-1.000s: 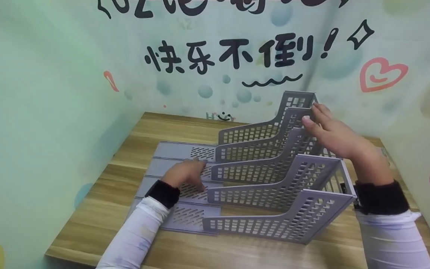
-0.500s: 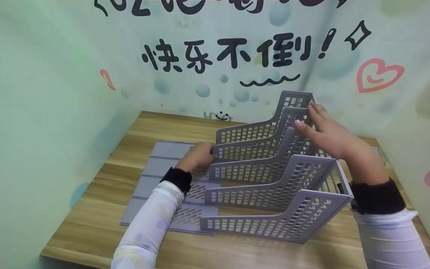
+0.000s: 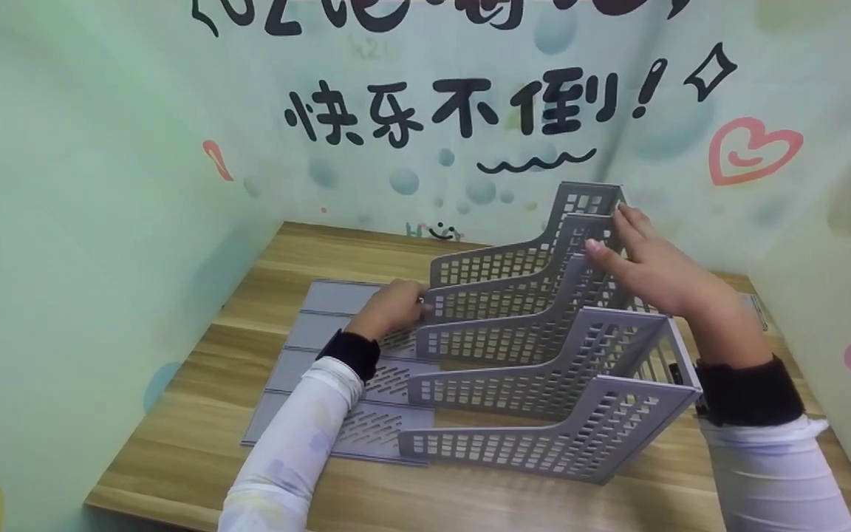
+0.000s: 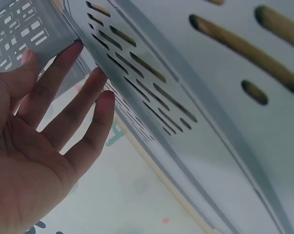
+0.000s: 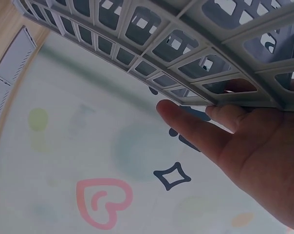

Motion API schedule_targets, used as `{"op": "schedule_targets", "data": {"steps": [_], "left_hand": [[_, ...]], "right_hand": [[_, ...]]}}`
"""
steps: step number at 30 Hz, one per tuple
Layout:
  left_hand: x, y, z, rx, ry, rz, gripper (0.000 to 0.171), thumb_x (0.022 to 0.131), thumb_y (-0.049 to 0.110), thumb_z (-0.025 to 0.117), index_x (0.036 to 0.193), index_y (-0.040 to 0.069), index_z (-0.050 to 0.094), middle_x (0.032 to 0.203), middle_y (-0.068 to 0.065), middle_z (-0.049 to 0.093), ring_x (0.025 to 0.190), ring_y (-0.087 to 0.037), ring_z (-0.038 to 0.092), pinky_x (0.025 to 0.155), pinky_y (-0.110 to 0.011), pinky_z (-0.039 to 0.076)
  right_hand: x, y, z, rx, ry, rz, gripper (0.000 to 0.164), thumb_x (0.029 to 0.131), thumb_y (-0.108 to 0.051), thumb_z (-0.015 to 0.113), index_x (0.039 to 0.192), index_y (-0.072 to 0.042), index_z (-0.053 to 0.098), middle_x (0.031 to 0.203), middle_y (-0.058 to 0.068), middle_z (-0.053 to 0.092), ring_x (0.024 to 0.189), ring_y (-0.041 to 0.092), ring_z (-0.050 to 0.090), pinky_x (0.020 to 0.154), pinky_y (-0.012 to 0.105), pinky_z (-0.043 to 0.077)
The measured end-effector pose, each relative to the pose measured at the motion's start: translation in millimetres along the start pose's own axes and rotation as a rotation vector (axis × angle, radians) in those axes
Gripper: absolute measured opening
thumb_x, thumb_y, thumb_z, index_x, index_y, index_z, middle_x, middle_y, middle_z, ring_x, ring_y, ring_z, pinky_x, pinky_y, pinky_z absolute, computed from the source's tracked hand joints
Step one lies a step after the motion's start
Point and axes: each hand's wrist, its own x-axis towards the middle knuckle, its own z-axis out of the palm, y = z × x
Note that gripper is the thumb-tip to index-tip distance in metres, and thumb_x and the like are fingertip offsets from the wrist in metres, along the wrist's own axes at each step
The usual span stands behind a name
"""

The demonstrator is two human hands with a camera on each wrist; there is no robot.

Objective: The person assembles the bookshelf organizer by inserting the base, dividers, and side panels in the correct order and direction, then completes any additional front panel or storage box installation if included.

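A grey plastic file rack (image 3: 499,443) with several upright perforated dividers stands on the wooden table, its slotted base reaching out to the left. My left hand (image 3: 390,307) is at the low front end of the second divider from the back, thumb and fingers bent about it. In the left wrist view, the left hand (image 4: 45,126) has its thumb by the perforated panel (image 4: 23,29) and other fingertips along the slotted base (image 4: 147,92). My right hand (image 3: 662,273) rests on the tall rear edge, fingers fairly straight. The right wrist view has the right hand (image 5: 264,146) against the latticed back (image 5: 152,44).
A patterned cloth (image 3: 396,103) with black writing hangs close behind the table (image 3: 152,436). More cloth closes in the left and right sides. A small pale item (image 3: 754,310) lies at the right edge, partly hidden by my right forearm.
My left hand has moved right and back from above the base to the divider's front end. The right thumb has shifted slightly left. The rack stays in place.
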Motion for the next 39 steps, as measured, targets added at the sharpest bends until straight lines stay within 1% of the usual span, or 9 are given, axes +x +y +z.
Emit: {"op": "schedule_targets", "data": {"steps": [8,16,20,25,28,30,33,35,39], "left_hand": [[4.6,8.8,0.7,0.067,0.003,-0.065,0.022,0.104,0.028,0.07,0.111,0.008,0.078,0.111,-0.008,0.079,0.101,-0.025,0.071,0.095,-0.046,0.06],[8.8,16.2,9.3,0.109,0.006,-0.071,0.022,0.103,0.028,0.071,0.104,0.007,0.078,0.102,-0.008,0.079,0.083,-0.021,0.059,0.084,-0.043,0.056],[8.9,19.5,6.3,0.111,-0.014,-0.071,0.02,0.103,0.026,0.071,0.106,0.008,0.078,0.103,-0.009,0.079,0.083,-0.02,0.06,0.087,-0.045,0.058],[11.3,16.8,-5.8,0.081,-0.057,-0.067,0.011,0.098,0.006,0.065,0.102,0.005,0.076,0.1,-0.009,0.074,0.086,-0.022,0.06,0.087,-0.043,0.059],[20.6,11.9,-9.7,0.04,-0.012,-0.097,0.014,0.095,-0.001,0.057,0.096,0.004,0.07,0.094,-0.008,0.066,0.085,-0.023,0.058,0.081,-0.04,0.056],[28.1,10.0,-8.8,-0.014,0.026,-0.106,0.021,0.097,-0.001,0.051,0.105,0.002,0.07,0.102,-0.009,0.068,0.094,-0.024,0.063,0.086,-0.04,0.058],[38.0,11.5,-5.9,-0.094,0.03,-0.073,0.035,0.101,0.001,0.047,0.129,-0.002,0.067,0.127,-0.017,0.071,0.12,-0.029,0.068,0.106,-0.042,0.058],[41.0,15.2,-4.6,-0.1,0.017,-0.033,0.048,0.101,-0.001,0.045,0.147,-0.004,0.057,0.148,-0.021,0.062,0.14,-0.034,0.059,0.121,-0.045,0.049],[43.1,21.9,-5.0,-0.026,0.064,0.007,0.057,0.094,-0.007,0.049,0.151,-0.004,0.051,0.155,-0.021,0.054,0.147,-0.034,0.051,0.129,-0.042,0.04]], "right_hand": [[-0.8,2.3,-2.6,-0.009,-0.002,0.001,0.099,0.107,-0.069,0.036,0.17,-0.004,-0.003,0.179,0.021,-0.014,0.162,0.057,0.004,0.127,0.078,0.014],[-4.4,6.7,-5.0,-0.046,-0.025,0.017,0.1,0.107,-0.07,0.036,0.17,-0.003,-0.002,0.178,0.022,-0.015,0.164,0.055,-0.001,0.128,0.077,0.012],[-6.8,6.2,-5.3,-0.051,-0.032,0.018,0.099,0.107,-0.07,0.036,0.17,-0.003,-0.002,0.178,0.022,-0.016,0.163,0.055,-0.001,0.127,0.078,0.012],[-4.8,2.3,-3.6,-0.057,-0.028,0.007,0.099,0.107,-0.069,0.037,0.17,-0.003,-0.002,0.179,0.022,-0.014,0.164,0.054,-0.001,0.128,0.077,0.012],[-2.7,0.6,-1.3,-0.055,-0.031,0.0,0.099,0.106,-0.07,0.037,0.171,-0.005,-0.001,0.179,0.021,-0.014,0.164,0.054,0.0,0.128,0.077,0.013],[-2.2,0.0,0.0,-0.054,-0.033,-0.004,0.099,0.106,-0.071,0.037,0.171,-0.006,-0.002,0.179,0.02,-0.013,0.164,0.054,0.002,0.127,0.078,0.014],[-2.6,0.1,1.2,-0.054,-0.036,-0.004,0.1,0.106,-0.071,0.037,0.171,-0.006,-0.002,0.179,0.021,-0.013,0.164,0.055,0.003,0.127,0.078,0.015],[-3.2,0.6,1.0,-0.052,-0.037,0.001,0.1,0.106,-0.071,0.038,0.171,-0.006,-0.002,0.179,0.021,-0.013,0.163,0.055,0.003,0.127,0.078,0.015],[-3.6,1.2,-0.9,-0.041,-0.036,0.017,0.101,0.106,-0.071,0.038,0.171,-0.006,-0.004,0.179,0.02,-0.015,0.164,0.054,0.0,0.128,0.077,0.012]]}}
